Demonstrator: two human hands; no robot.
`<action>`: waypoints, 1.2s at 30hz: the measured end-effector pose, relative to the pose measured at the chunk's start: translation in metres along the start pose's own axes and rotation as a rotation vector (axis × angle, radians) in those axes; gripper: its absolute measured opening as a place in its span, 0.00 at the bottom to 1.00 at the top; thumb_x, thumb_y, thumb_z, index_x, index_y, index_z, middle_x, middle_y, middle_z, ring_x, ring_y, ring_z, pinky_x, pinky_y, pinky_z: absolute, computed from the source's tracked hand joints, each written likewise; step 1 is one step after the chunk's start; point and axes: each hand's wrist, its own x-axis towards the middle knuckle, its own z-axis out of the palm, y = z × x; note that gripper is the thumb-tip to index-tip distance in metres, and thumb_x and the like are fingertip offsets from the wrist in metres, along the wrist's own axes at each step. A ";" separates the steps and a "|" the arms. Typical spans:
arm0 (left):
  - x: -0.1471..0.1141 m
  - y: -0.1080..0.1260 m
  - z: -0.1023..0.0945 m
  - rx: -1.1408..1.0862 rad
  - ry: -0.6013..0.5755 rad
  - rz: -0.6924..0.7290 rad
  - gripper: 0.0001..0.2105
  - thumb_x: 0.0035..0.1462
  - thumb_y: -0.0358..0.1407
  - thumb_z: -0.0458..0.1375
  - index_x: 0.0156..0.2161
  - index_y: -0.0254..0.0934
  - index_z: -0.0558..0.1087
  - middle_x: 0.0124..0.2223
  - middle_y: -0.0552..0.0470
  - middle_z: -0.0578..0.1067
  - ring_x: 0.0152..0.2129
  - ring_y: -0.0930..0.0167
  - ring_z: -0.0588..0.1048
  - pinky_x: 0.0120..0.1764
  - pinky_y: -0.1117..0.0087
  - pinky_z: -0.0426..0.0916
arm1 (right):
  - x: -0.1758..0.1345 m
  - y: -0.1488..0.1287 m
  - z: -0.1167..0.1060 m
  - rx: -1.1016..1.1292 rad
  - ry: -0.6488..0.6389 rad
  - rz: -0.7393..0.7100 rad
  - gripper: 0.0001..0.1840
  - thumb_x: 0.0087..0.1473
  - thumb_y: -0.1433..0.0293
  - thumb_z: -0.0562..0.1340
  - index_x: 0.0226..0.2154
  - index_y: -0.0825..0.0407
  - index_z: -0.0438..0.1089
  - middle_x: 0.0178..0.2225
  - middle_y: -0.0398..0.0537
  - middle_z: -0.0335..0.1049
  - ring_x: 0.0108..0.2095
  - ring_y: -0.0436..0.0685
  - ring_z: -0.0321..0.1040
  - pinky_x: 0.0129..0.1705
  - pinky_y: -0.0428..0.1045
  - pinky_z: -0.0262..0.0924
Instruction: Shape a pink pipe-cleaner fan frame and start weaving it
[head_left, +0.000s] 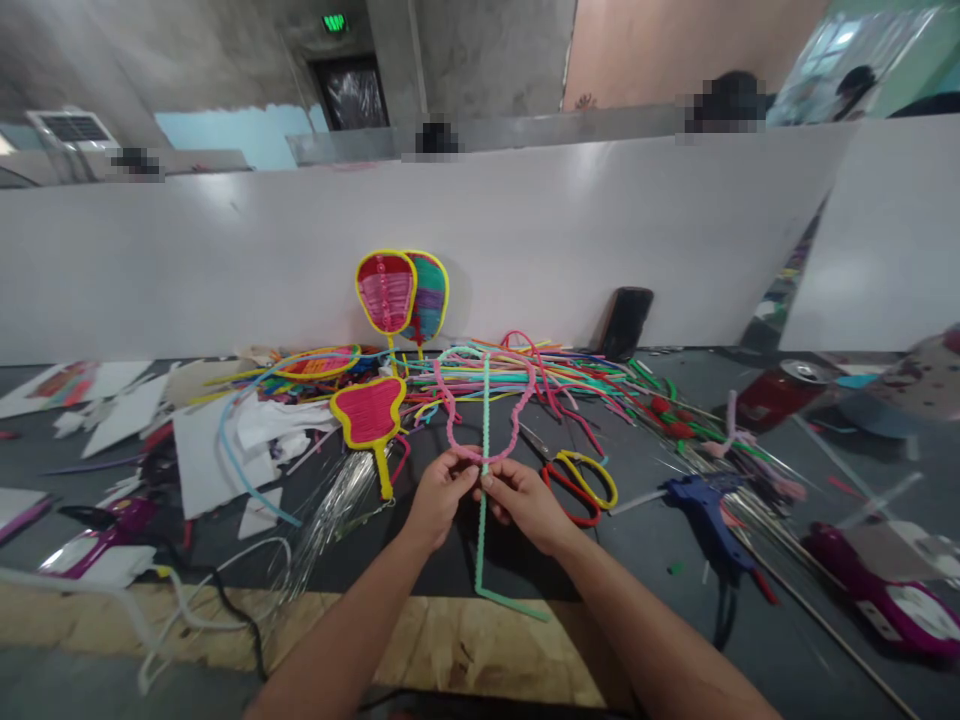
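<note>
Above the table I hold up a fan-shaped pipe cleaner frame (517,425): a bent pink outline, pale green at the top, crossed by a green pipe cleaner (486,410) down its middle. My left hand (441,498) pinches the bottom of the pink outline beside the green stem. From the other side, my right hand (526,503) pinches the stem just under the outline. Below my fingers the stem runs down and bends sharply right. Red-and-yellow-handled scissors (576,488) lie by my right hand. A finished pink fan with yellow edging (369,415) is left of the frame.
Two fans (386,292) stand against the white partition (225,260). Loose pipe cleaners (555,375) lie along its foot, near a dark phone (628,320). A blue glue gun (709,520) and a red can (784,395) are right; paper sheets (217,465) and silver strands (337,510) lie left.
</note>
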 end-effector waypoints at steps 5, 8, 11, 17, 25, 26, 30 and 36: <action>0.002 0.001 -0.001 -0.085 -0.007 -0.015 0.12 0.45 0.36 0.63 0.35 0.34 0.72 0.30 0.54 0.71 0.24 0.76 0.69 0.27 0.75 0.65 | 0.000 0.000 0.000 0.002 0.060 -0.005 0.14 0.46 0.59 0.63 0.28 0.53 0.66 0.24 0.40 0.68 0.16 0.43 0.55 0.17 0.40 0.52; 0.004 -0.002 -0.004 -0.063 0.001 -0.019 0.10 0.45 0.37 0.63 0.33 0.33 0.72 0.28 0.55 0.71 0.23 0.77 0.68 0.28 0.75 0.65 | -0.001 0.000 0.001 0.004 0.063 0.005 0.14 0.46 0.59 0.64 0.27 0.53 0.66 0.23 0.41 0.69 0.16 0.43 0.55 0.17 0.40 0.52; 0.004 -0.004 -0.005 -0.039 0.030 -0.010 0.09 0.45 0.37 0.63 0.31 0.33 0.73 0.27 0.55 0.72 0.24 0.76 0.68 0.30 0.75 0.64 | -0.002 0.001 0.002 -0.002 0.044 0.006 0.14 0.46 0.60 0.64 0.27 0.53 0.65 0.23 0.40 0.68 0.16 0.43 0.56 0.17 0.40 0.52; 0.002 -0.003 0.000 -0.056 0.022 -0.014 0.10 0.44 0.39 0.64 0.30 0.33 0.72 0.25 0.57 0.70 0.21 0.77 0.67 0.28 0.76 0.63 | -0.002 0.000 0.002 -0.025 0.011 0.013 0.14 0.46 0.60 0.63 0.28 0.53 0.65 0.23 0.39 0.67 0.17 0.43 0.57 0.17 0.41 0.54; -0.001 -0.004 0.001 -0.049 -0.062 -0.081 0.12 0.43 0.39 0.64 0.30 0.33 0.70 0.23 0.58 0.68 0.16 0.80 0.64 0.23 0.76 0.61 | -0.003 0.000 0.004 -0.057 -0.010 -0.015 0.15 0.46 0.58 0.63 0.28 0.53 0.66 0.23 0.40 0.66 0.17 0.43 0.57 0.18 0.41 0.55; -0.002 -0.003 0.001 -0.050 -0.063 -0.084 0.12 0.43 0.38 0.64 0.30 0.33 0.70 0.24 0.57 0.69 0.17 0.79 0.65 0.23 0.76 0.61 | -0.003 0.000 0.004 -0.062 -0.004 -0.015 0.15 0.46 0.58 0.63 0.28 0.54 0.66 0.23 0.40 0.66 0.17 0.43 0.57 0.18 0.42 0.55; -0.001 -0.001 0.001 -0.064 -0.059 -0.076 0.11 0.42 0.36 0.64 0.30 0.33 0.70 0.24 0.57 0.69 0.18 0.79 0.66 0.23 0.77 0.60 | -0.003 -0.001 0.002 -0.078 0.007 -0.001 0.15 0.46 0.57 0.64 0.27 0.53 0.67 0.22 0.39 0.67 0.17 0.44 0.58 0.19 0.42 0.56; -0.002 0.002 0.003 -0.103 -0.061 -0.073 0.10 0.43 0.34 0.65 0.31 0.34 0.71 0.28 0.55 0.73 0.25 0.75 0.71 0.33 0.74 0.64 | 0.000 -0.005 -0.006 0.087 0.123 0.021 0.15 0.46 0.57 0.64 0.26 0.52 0.66 0.21 0.39 0.65 0.16 0.43 0.56 0.17 0.41 0.52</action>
